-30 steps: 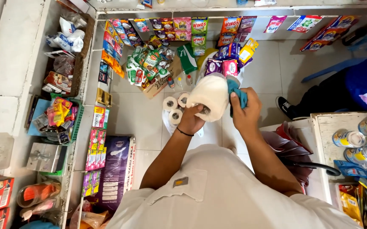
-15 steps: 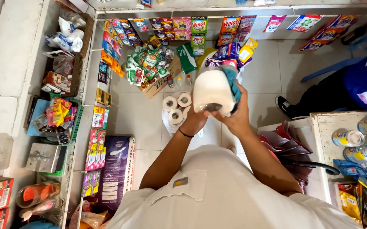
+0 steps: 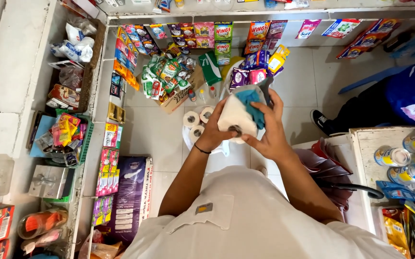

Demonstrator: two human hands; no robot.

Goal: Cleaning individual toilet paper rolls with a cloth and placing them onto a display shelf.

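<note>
The left hand (image 3: 215,130) was curled around the near end of a white paper roll (image 3: 236,120), fingers wrapped on its left side. The right hand (image 3: 268,132) gripped the roll's right side, fingers closed and pressing a blue cloth (image 3: 251,103) against the soft, cylindrical paper. The roll was held at chest height, its dark core end facing the camera, above the tiled floor (image 3: 150,129). Both forearms were bent inward from the elbows. Three smaller rolls (image 3: 195,122) sat below, just beside the left hand.
</note>
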